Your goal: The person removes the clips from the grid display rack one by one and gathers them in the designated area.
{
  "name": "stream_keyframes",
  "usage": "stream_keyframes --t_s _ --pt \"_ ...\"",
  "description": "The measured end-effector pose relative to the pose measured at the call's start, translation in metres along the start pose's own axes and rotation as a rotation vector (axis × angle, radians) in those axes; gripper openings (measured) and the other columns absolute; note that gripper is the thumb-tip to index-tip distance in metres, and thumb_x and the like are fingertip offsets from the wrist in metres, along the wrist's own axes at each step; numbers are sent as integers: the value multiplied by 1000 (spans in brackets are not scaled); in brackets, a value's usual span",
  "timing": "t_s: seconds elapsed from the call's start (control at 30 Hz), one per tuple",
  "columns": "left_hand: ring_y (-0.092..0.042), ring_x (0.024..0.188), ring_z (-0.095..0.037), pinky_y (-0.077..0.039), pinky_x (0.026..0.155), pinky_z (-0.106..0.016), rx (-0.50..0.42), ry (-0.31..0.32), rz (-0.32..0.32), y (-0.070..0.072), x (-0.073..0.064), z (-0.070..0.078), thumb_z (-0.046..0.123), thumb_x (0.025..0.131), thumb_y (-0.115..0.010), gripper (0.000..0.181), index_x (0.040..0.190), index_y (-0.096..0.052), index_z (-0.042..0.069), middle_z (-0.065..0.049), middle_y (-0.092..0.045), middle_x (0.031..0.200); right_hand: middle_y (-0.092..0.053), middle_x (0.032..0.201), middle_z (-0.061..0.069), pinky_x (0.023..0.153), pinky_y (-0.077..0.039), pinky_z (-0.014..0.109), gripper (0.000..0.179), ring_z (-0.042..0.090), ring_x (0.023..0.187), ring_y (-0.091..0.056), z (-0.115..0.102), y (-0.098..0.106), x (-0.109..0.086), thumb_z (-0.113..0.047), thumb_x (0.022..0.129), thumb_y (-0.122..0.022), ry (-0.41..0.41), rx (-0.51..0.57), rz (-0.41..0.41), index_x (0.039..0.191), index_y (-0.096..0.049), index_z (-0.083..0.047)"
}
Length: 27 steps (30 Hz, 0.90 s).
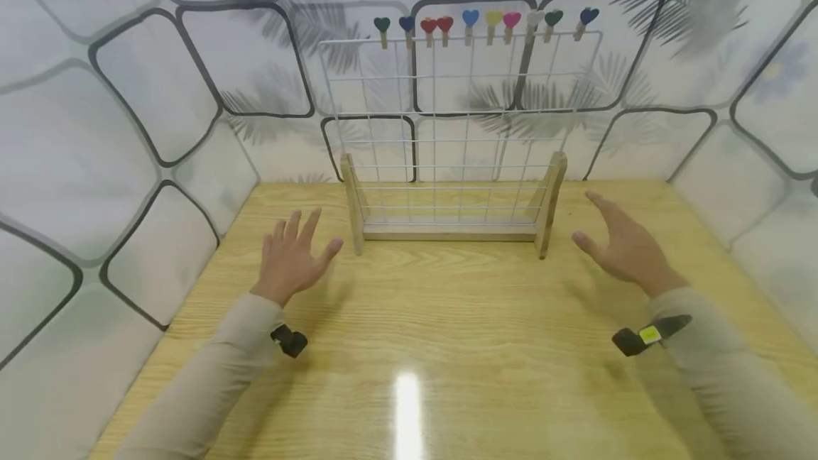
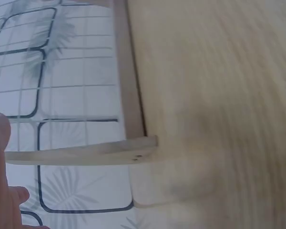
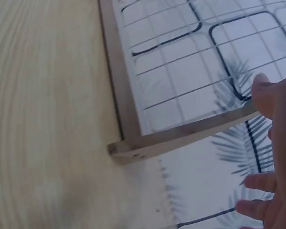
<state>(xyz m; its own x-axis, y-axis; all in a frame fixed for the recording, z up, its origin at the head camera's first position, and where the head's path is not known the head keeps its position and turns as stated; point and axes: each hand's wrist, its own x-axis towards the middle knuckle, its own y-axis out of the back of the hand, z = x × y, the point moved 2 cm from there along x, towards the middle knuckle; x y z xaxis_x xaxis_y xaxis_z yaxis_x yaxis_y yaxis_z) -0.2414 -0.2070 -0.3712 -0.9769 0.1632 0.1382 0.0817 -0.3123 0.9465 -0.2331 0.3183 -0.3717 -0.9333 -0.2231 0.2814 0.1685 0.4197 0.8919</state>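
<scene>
A white wire grid rack point(image 1: 447, 126) stands upright on a wooden base point(image 1: 447, 233) with two slanted side posts. Along its top wire sit several small wooden clothespins with hearts, among them a light blue heart clothespin point(image 1: 470, 18), a pink one point(image 1: 511, 20) and a dark blue one point(image 1: 588, 16) at the far right. To the left of the rack my left hand point(image 1: 289, 261) hovers with fingers spread, holding nothing. My right hand point(image 1: 629, 243) is on the other side, thumb and fingers apart, also holding nothing. In the right wrist view, the right thumb point(image 3: 264, 95) overlaps the side post.
The rack stands on a wood-grain table point(image 1: 447, 318), near its back edge. Walls covered with patterned sheeting point(image 1: 268, 55) close in the back and both sides. A bright light reflection point(image 1: 407, 410) lies on the table's front part.
</scene>
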Motion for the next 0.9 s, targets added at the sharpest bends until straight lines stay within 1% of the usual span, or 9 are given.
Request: stream_keyframes --t_s 0.1,0.2,0.3,0.37,0.43,0.53,0.7,0.77,0.9 --pt "-19 137 -52 -14 111 -66 -152 -58 2 7 8 7 60 100 -28 80 155 -14 4 -29 -18 154 -43 137 35 91 -33 74 63 58 117 -43 -8 11 3 -30 100 -51 7 119 14 151 -24 -5" --pt "-22 138 -48 -20 111 -62 -336 -106 20 17 14 12 53 102 -30 75 155 -8 4 -28 -20 154 -52 127 35 87 -41 69 49 53 110 -53 -19 23 6 -20 102 -47 13 221 33 145 -33 0" --pt "-26 137 -47 -26 110 -61 -484 -129 38 27 19 19 48 103 -35 72 156 -3 10 -26 -22 154 -58 121 32 86 -52 43 39 31 101 -65 -29 35 14 -14 103 -44 23 304 31 137 -43 4" --pt "-31 136 -45 -31 108 -58 -557 -140 56 33 24 23 45 103 -38 70 157 -3 15 -24 -26 153 -60 117 32 81 -52 24 34 11 93 -66 -36 42 21 -11 103 -43 43 351 26 131 -47 8" --pt "-33 136 -42 -33 108 -56 -614 -148 68 37 29 26 43 103 -40 70 157 -3 17 -22 -29 153 -60 115 33 75 -48 11 32 -4 87 -61 -42 48 28 -9 103 -41 67 398 15 127 -49 10" --pt "-35 136 -39 -33 109 -55 -697 -150 77 43 38 29 39 104 -40 67 156 -5 18 -20 -33 151 -59 114 36 74 -49 10 31 -8 85 -60 -52 54 38 -7 103 -40 103 455 -3 124 -51 13" --pt "-35 136 -39 -34 109 -53 -855 -154 84 56 53 35 34 105 -38 63 156 -7 12 -22 -33 150 -61 113 32 76 -52 16 32 1 87 -65 -78 67 54 -11 104 -41 118 501 -20 124 -53 11" --pt "-35 136 -38 -34 109 -51 -874 -146 91 60 59 37 38 105 -37 64 156 -8 12 -21 -33 151 -62 114 30 78 -53 18 33 3 87 -65 -89 72 61 -13 104 -41 111 517 -28 124 -53 10" --pt "-34 137 -35 -32 110 -51 -848 -119 80 62 74 43 47 103 -36 66 156 -10 18 -17 -31 153 -62 114 29 78 -53 19 34 3 87 -66 -105 81 75 -16 105 -41 124 532 -23 124 -53 9"
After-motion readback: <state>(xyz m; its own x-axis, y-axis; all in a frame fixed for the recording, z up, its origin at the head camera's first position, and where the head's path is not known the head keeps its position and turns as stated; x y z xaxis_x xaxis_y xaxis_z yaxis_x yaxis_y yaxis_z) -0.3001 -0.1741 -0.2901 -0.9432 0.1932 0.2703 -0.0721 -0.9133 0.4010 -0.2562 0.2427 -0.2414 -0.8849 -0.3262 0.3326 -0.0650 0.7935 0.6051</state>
